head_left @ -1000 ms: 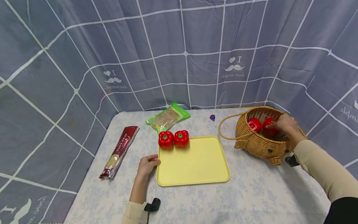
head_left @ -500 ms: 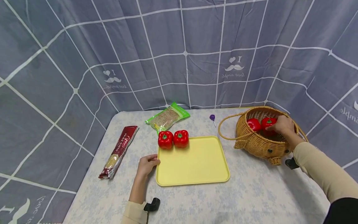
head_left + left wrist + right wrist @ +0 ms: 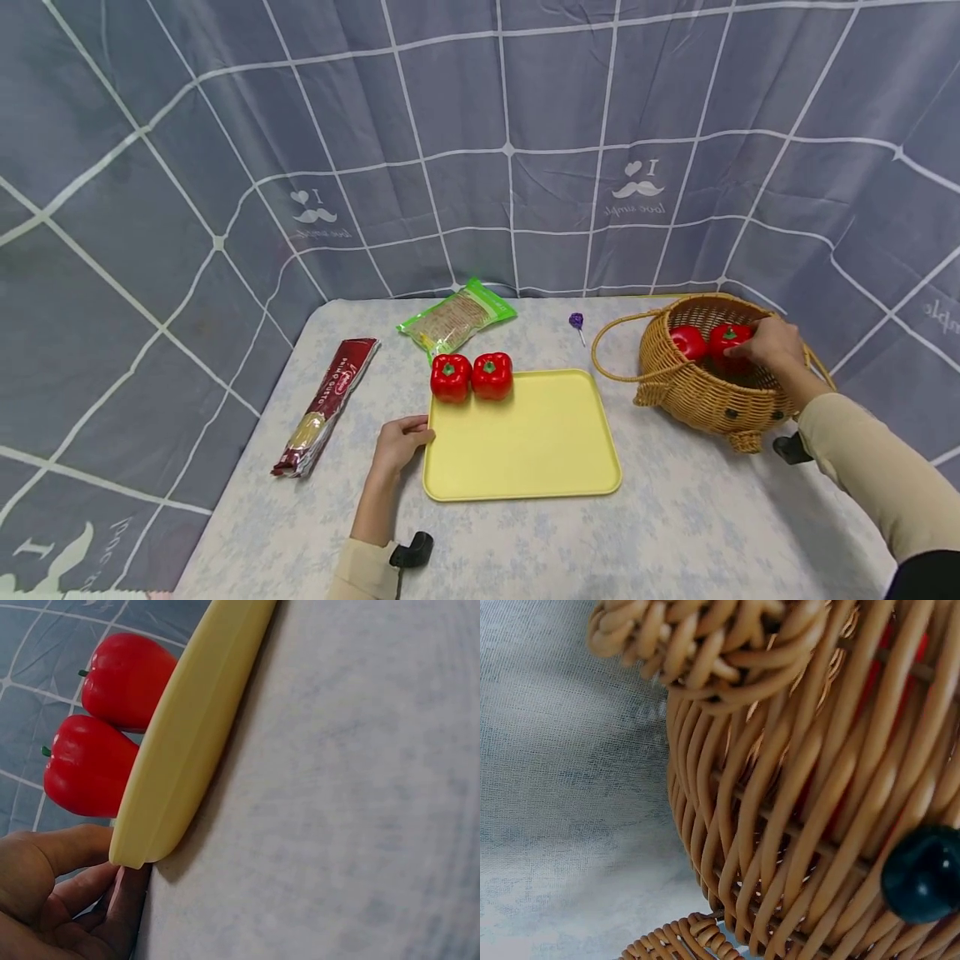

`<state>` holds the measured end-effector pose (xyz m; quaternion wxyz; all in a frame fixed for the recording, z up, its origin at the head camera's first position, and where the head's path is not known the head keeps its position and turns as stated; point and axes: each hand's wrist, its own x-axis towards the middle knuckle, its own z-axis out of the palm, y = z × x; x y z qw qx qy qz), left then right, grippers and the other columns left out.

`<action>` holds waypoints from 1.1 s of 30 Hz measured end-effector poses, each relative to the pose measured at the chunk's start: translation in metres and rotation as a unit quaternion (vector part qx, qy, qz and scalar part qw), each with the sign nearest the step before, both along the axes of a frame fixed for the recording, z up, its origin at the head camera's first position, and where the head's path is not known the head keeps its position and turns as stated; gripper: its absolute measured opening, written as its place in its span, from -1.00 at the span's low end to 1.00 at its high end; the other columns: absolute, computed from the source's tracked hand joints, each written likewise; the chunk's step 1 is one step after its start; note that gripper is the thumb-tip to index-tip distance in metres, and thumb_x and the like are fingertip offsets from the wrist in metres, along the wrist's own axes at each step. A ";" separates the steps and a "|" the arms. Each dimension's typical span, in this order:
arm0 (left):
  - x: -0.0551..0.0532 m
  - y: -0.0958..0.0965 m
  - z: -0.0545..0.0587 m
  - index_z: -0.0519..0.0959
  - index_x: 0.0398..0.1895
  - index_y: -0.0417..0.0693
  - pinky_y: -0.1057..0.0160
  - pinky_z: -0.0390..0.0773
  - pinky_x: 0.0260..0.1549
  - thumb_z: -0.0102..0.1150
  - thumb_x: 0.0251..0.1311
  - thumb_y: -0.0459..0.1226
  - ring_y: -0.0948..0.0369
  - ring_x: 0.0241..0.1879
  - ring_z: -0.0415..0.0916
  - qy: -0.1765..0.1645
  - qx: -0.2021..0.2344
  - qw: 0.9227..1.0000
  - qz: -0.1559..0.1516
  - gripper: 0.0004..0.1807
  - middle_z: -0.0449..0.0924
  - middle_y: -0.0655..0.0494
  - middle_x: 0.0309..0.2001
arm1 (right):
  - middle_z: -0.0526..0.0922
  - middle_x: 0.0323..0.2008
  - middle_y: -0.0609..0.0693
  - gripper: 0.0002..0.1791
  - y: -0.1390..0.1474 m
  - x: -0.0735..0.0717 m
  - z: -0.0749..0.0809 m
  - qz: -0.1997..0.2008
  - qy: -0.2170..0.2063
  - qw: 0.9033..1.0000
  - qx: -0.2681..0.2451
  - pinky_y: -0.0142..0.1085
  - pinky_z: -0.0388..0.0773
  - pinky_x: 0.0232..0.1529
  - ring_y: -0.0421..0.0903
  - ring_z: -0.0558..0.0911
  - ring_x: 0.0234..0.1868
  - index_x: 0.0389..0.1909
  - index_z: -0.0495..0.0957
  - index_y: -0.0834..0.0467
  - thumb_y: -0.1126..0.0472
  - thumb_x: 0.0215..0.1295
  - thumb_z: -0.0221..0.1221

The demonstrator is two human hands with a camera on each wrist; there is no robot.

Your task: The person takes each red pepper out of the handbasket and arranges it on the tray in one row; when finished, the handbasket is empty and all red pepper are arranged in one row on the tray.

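My left hand point(image 3: 397, 443) pinches the left edge of a yellow tray point(image 3: 525, 450); the left wrist view has the thumb at the rim and fingers point(image 3: 124, 900) under it. Two red bell peppers point(image 3: 451, 378) point(image 3: 492, 376) sit side by side at the tray's back left corner. On the right, my right hand point(image 3: 776, 343) reaches into a wicker basket point(image 3: 682, 400) and grips a red bell pepper point(image 3: 726, 337) from its right side. Another red pepper point(image 3: 687, 341) lies beside it. The right wrist view is filled by basket weave point(image 3: 780, 810), so that hand is hidden there.
A dark red spaghetti packet point(image 3: 327, 407) lies at the left. Behind the tray are a green-edged clear packet point(image 3: 457, 317) and a purple lollipop point(image 3: 576, 320). The basket's handle point(image 3: 600, 354) hangs out toward the tray. Grey gridded cloth walls stand behind and beside the table.
My right hand's fingers have settled further around the right side of the basket's pepper, which has tilted slightly. My left hand has stayed at the tray edge. The head view has shifted a little.
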<state>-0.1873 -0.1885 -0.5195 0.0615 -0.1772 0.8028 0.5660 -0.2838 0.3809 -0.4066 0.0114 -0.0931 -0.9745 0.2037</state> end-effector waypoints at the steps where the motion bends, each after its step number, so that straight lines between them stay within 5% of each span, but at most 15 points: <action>1: 0.000 0.001 0.000 0.62 0.03 -0.30 0.38 0.53 -0.30 0.29 0.12 -0.37 0.19 -0.22 0.55 -0.001 0.001 1.000 0.000 -0.62 0.67 -0.08 -0.19 | 0.55 -0.22 0.49 -0.41 0.001 0.001 0.001 -0.001 0.002 1.000 0.000 0.08 0.43 -0.28 0.41 0.45 -0.19 -0.15 0.51 0.57 0.15 -0.04 0.40; 6: 0.001 0.000 0.001 0.62 0.04 -0.30 0.38 0.52 -0.30 0.30 0.12 -0.37 0.18 -0.22 0.54 -0.003 0.000 1.000 0.000 -0.62 0.66 -0.07 -0.19 | 0.59 -0.35 0.44 -0.46 -0.001 0.005 0.007 0.009 0.013 1.000 -0.004 0.03 0.38 -0.31 0.37 0.43 -0.23 -0.20 0.54 0.53 0.14 -0.04 0.40; 14: 0.002 0.001 0.000 0.62 0.04 -0.29 0.37 0.52 -0.28 0.30 0.12 -0.37 0.18 -0.21 0.55 -0.002 0.000 1.000 0.001 -0.61 0.66 -0.07 -0.18 | 0.52 -0.12 0.55 -0.34 -0.002 0.006 0.022 0.011 0.019 0.999 -0.026 0.25 0.25 0.03 0.53 0.30 -0.03 -0.03 0.47 0.57 0.13 0.01 0.40; 24: 0.001 0.001 0.002 0.62 0.04 -0.30 0.38 0.52 -0.29 0.29 0.12 -0.37 0.17 -0.21 0.55 -0.004 -0.006 1.000 -0.002 -0.62 0.66 -0.08 -0.18 | 0.45 0.05 0.56 -0.20 -0.003 0.009 0.032 0.010 0.010 0.998 -0.058 0.24 0.12 0.12 0.55 0.17 0.09 0.17 0.39 0.52 0.05 0.04 0.39; 33: -0.001 0.000 0.001 0.62 0.04 -0.30 0.39 0.51 -0.30 0.29 0.12 -0.37 0.19 -0.22 0.55 -0.002 -0.001 1.000 0.002 -0.62 0.67 -0.08 -0.18 | 0.47 0.09 0.50 -0.20 -0.008 0.008 0.044 0.018 0.016 0.997 -0.067 0.26 0.03 0.19 0.49 0.20 0.12 0.15 0.42 0.49 0.00 0.05 0.41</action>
